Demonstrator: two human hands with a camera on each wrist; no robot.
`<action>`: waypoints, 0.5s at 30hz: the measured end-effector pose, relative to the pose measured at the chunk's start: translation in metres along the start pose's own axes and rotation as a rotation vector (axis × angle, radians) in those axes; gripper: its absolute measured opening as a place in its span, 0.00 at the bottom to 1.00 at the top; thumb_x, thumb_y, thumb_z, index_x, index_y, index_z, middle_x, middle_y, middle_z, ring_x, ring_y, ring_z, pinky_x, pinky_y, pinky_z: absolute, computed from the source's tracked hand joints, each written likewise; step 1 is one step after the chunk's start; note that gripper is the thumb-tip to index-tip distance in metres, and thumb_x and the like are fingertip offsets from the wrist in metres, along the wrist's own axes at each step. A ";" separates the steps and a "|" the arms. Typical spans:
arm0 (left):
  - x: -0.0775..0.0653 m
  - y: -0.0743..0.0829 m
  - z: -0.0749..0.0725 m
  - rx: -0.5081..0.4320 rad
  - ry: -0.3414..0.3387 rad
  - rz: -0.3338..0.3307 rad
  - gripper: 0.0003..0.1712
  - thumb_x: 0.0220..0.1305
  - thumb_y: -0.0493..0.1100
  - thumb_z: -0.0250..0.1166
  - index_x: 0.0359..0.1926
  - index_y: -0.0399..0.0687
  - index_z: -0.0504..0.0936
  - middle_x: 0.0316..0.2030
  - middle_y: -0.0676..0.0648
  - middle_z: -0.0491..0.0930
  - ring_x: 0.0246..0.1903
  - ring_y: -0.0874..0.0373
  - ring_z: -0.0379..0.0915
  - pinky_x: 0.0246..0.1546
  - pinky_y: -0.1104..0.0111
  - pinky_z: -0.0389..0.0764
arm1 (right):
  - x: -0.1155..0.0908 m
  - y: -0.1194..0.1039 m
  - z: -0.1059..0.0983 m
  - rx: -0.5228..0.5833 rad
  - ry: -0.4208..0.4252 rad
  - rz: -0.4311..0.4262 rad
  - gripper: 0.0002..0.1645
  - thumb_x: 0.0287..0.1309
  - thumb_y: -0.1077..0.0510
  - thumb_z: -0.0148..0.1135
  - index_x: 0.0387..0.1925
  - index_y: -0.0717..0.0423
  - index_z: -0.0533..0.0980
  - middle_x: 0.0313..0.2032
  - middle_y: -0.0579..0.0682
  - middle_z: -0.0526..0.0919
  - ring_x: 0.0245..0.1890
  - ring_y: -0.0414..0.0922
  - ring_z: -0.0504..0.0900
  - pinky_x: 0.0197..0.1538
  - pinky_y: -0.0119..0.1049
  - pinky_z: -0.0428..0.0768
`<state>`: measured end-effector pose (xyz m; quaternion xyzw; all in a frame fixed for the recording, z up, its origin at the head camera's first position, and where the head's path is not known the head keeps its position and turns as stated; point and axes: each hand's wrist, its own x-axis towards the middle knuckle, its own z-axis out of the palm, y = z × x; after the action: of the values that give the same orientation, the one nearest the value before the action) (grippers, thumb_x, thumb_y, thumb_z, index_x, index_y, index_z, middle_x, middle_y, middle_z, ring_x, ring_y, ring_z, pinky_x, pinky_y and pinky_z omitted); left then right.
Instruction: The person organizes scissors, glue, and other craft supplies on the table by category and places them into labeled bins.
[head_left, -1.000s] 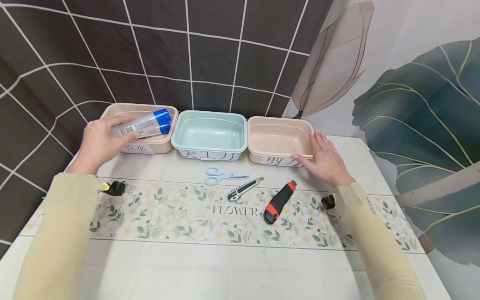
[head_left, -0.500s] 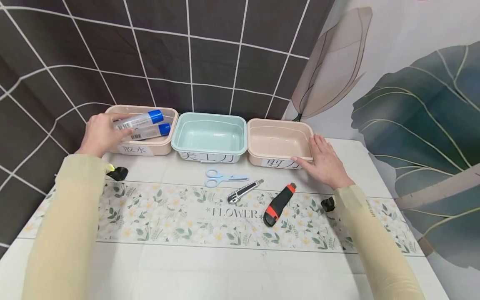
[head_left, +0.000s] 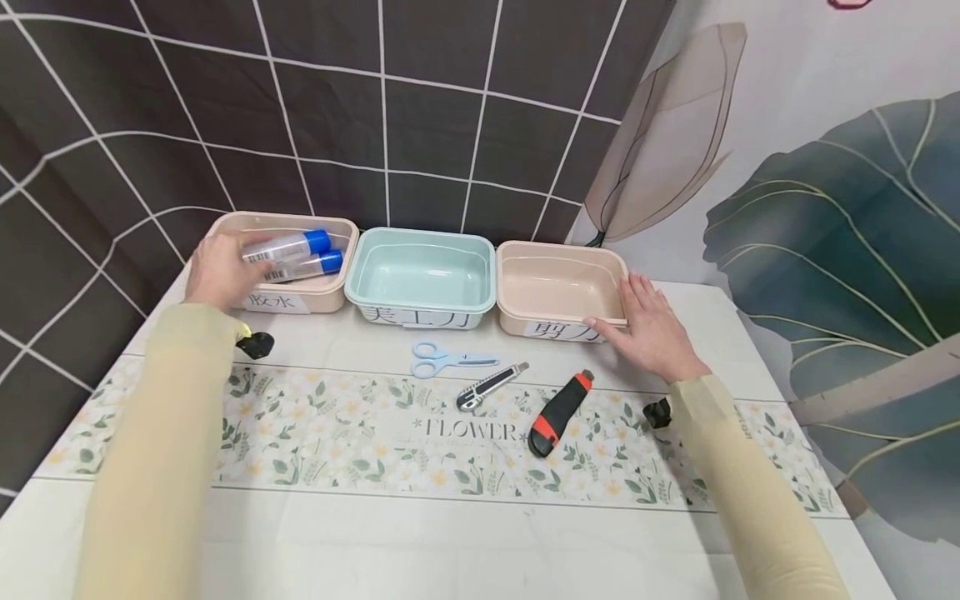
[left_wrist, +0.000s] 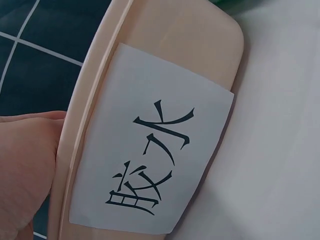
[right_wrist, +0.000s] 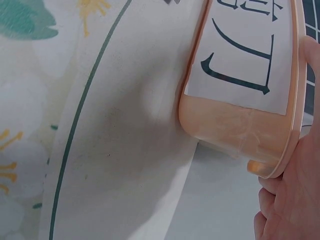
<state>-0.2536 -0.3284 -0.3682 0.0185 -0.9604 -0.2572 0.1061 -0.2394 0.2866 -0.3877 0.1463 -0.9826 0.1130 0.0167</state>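
Note:
In the head view my left hand (head_left: 223, 268) reaches into the left beige bin (head_left: 330, 300). Its thumb and fingers hold the rear ends of two clear glue bottles (head_left: 288, 247) with blue caps pointing right. The left wrist view shows that bin's labelled front (left_wrist: 150, 145) with part of the hand (left_wrist: 25, 170) at the rim; the bottles are hidden there. My right hand (head_left: 651, 327) rests with straight fingers on the right end of the right beige bin (head_left: 558, 258). In the right wrist view this hand (right_wrist: 295, 195) touches the bin's corner.
A light blue bin (head_left: 422, 292) stands between the beige ones. In front lie blue scissors (head_left: 450, 360), a slim box cutter (head_left: 491, 387) and a larger black and red cutter (head_left: 560, 414) on the flower-printed table cover (head_left: 337, 433). A dark tiled backdrop (head_left: 330, 108) rises behind.
My left hand has moved lower and slightly right into the left bin with the glue bottles, which first spread apart, then lay closer together. The right hand stays on its bin.

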 end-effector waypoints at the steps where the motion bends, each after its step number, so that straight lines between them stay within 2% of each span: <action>1: 0.000 0.000 0.000 0.000 0.000 -0.005 0.28 0.66 0.38 0.66 0.66 0.39 0.77 0.61 0.26 0.73 0.58 0.29 0.66 0.57 0.39 0.65 | 0.000 0.000 0.000 -0.001 0.002 -0.002 0.63 0.67 0.24 0.46 0.79 0.67 0.41 0.78 0.66 0.40 0.78 0.60 0.39 0.76 0.55 0.38; 3: 0.000 0.000 -0.001 0.001 0.005 -0.010 0.27 0.66 0.38 0.66 0.66 0.39 0.77 0.61 0.27 0.73 0.59 0.29 0.65 0.59 0.39 0.65 | 0.001 -0.001 0.000 -0.001 -0.001 -0.002 0.63 0.67 0.24 0.46 0.79 0.66 0.41 0.79 0.65 0.40 0.78 0.60 0.38 0.76 0.55 0.38; 10: 0.005 0.003 -0.005 0.019 0.052 0.035 0.24 0.64 0.33 0.64 0.61 0.35 0.80 0.60 0.29 0.76 0.59 0.26 0.66 0.61 0.39 0.64 | 0.000 -0.001 -0.001 0.000 -0.002 0.005 0.63 0.67 0.24 0.47 0.79 0.66 0.41 0.79 0.64 0.40 0.78 0.59 0.38 0.76 0.55 0.38; 15: 0.002 0.010 -0.004 0.021 0.009 -0.009 0.28 0.67 0.41 0.67 0.67 0.39 0.76 0.65 0.31 0.71 0.66 0.29 0.61 0.64 0.38 0.62 | 0.000 -0.001 -0.001 0.005 0.007 0.004 0.63 0.67 0.24 0.48 0.79 0.66 0.41 0.79 0.65 0.41 0.78 0.60 0.39 0.76 0.56 0.39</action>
<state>-0.2544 -0.3220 -0.3598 0.0250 -0.9625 -0.2473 0.1088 -0.2386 0.2857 -0.3864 0.1438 -0.9826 0.1159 0.0194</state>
